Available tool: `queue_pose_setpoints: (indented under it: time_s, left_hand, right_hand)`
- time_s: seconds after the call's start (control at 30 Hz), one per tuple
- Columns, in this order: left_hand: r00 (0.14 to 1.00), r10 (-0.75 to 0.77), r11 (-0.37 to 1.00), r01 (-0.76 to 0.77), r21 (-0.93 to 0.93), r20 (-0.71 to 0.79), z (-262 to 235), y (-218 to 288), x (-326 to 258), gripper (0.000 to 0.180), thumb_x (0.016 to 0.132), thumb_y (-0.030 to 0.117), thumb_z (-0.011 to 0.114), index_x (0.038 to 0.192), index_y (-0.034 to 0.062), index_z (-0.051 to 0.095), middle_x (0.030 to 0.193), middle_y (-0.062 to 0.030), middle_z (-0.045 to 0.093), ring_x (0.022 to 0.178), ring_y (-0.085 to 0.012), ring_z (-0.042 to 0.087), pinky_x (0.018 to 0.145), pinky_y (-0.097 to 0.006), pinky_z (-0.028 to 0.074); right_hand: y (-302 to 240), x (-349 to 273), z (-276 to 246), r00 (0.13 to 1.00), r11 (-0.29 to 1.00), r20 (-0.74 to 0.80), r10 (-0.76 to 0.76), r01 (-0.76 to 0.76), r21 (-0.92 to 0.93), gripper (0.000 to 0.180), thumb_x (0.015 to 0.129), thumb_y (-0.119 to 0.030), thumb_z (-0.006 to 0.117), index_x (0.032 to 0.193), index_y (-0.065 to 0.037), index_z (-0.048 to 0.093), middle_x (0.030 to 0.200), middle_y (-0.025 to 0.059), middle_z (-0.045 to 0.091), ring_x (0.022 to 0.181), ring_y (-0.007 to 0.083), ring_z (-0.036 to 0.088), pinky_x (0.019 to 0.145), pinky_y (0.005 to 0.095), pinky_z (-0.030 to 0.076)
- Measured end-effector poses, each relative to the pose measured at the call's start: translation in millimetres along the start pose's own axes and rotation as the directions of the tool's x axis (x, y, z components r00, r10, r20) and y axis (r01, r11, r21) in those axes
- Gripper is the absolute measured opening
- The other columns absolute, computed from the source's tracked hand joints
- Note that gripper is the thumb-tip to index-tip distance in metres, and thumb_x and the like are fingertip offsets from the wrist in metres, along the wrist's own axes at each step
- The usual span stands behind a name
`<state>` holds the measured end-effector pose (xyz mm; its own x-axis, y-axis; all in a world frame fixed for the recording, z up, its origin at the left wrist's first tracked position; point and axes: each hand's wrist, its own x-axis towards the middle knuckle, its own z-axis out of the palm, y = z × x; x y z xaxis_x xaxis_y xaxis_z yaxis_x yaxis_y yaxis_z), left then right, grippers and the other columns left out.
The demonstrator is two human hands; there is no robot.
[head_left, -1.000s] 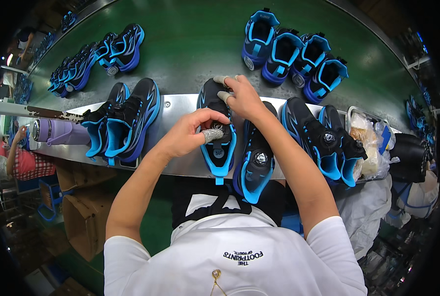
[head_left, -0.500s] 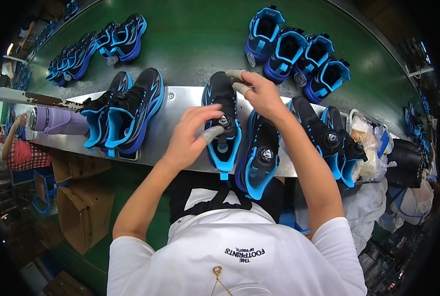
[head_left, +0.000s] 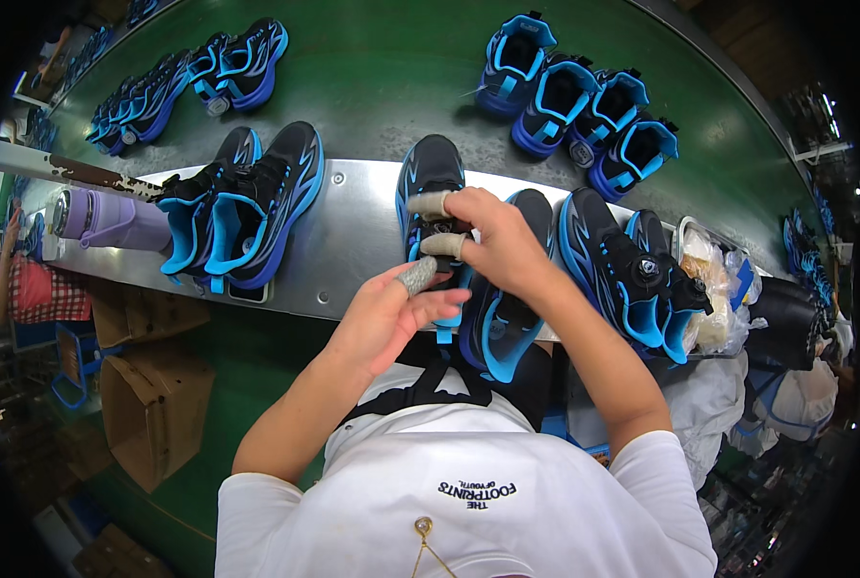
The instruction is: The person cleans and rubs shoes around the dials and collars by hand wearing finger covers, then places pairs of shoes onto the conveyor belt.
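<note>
A black and blue sneaker [head_left: 434, 159] stands on the metal ledge in front of me, toe pointing away. My right hand [head_left: 497, 236] reaches over its instep from the right. Its thumb and a finger, both in beige finger covers, pinch round the dial on the tongue, which they mostly hide. My left hand [head_left: 377, 323] is low at the shoe's opening. A grey cover wraps its thumb, whose tip meets the tongue's lower part, while the other fingers stretch out to the right. Close by on the right stands a matching sneaker [head_left: 512, 332], partly under my right hand.
Two sneakers [head_left: 274, 207] stand left on the ledge [head_left: 353, 226], beside a purple bottle [head_left: 117, 222]. More sneakers [head_left: 594, 231] and a tray of plastic-wrapped things [head_left: 724, 289] are at right. Several shoes [head_left: 560, 101] stand on the green table [head_left: 382, 67]. A cardboard box [head_left: 155, 414] is lower left.
My right hand has come back from the toe to the dial. My left hand has dropped from the dial to the shoe's opening and turned over.
</note>
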<state>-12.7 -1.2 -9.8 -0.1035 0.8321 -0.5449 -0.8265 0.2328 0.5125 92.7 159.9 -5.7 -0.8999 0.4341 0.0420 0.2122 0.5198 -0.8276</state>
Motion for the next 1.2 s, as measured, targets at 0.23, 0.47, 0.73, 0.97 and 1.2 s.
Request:
queue_pose_setpoints:
  time_s: [0.23, 0.47, 0.73, 0.97, 1.2]
  left_hand:
    - [0.993, 0.110, 0.992, -0.112, -0.057, -0.042, 0.5, -27.1, 14.8, 0.031, 0.101, 0.011, 0.045, 0.125, -0.0073, 0.050, 0.121, -0.0182, 0.060, 0.108, -0.0281, 0.065, 0.081, -0.031, 0.058]
    - [0.995, 0.093, 0.994, -0.095, -0.054, -0.035, -2.6, -23.2, 11.1, 0.030, 0.101, 0.010, 0.045, 0.125, -0.0070, 0.050, 0.119, -0.0185, 0.061, 0.108, -0.0282, 0.065, 0.079, -0.030, 0.058]
    - [0.993, 0.101, 0.995, -0.102, -0.016, -0.058, 0.3, -22.7, 9.9, 0.032, 0.101, 0.015, 0.048, 0.124, -0.0072, 0.052, 0.116, -0.0189, 0.062, 0.100, -0.0262, 0.066, 0.074, -0.030, 0.058]
    - [0.864, 0.503, 0.479, -0.315, 0.820, 0.038, 7.3, 25.8, -8.0, 0.023, 0.094, 0.006, 0.052, 0.113, -0.0010, 0.063, 0.103, -0.0130, 0.065, 0.084, -0.0199, 0.065, 0.070, -0.030, 0.053]
    - [0.957, 0.192, -0.466, -0.105, 0.879, 0.217, 33.4, 61.5, 59.4, 0.028, 0.074, 0.024, 0.065, 0.091, 0.0013, 0.065, 0.085, -0.0175, 0.066, 0.079, -0.0340, 0.064, 0.070, -0.041, 0.052]
  right_hand:
    - [7.4, 2.4, 0.9, 0.984, 0.982, -0.015, -0.176, 0.174, -0.067, 0.042, 0.079, -0.008, 0.070, 0.120, -0.012, 0.066, 0.090, 0.0101, 0.063, 0.086, 0.0292, 0.056, 0.081, 0.0372, 0.047]
    - [0.7, 5.8, -12.0, 0.998, 0.998, 0.060, 0.012, -0.015, 0.059, 0.044, 0.078, -0.007, 0.070, 0.121, -0.014, 0.067, 0.096, 0.0073, 0.067, 0.093, 0.0258, 0.058, 0.088, 0.0349, 0.047]
    - [-0.6, -6.0, 9.0, 0.997, 0.963, -0.050, -0.061, 0.046, -0.265, 0.042, 0.078, -0.009, 0.071, 0.119, -0.015, 0.068, 0.087, 0.0066, 0.062, 0.091, 0.0232, 0.057, 0.085, 0.0349, 0.046]
    - [30.7, -13.4, -36.9, 0.984, 0.991, -0.168, 0.052, -0.072, -0.113, 0.069, 0.075, -0.035, 0.080, 0.132, -0.004, 0.055, 0.123, 0.0208, 0.061, 0.114, 0.0353, 0.056, 0.097, 0.0423, 0.045]
    - [20.2, -9.8, -2.2, 1.000, 0.989, 0.027, -0.004, 0.008, -0.147, 0.074, 0.067, -0.023, 0.081, 0.133, -0.003, 0.054, 0.126, 0.0174, 0.059, 0.120, 0.0383, 0.048, 0.104, 0.0431, 0.040]
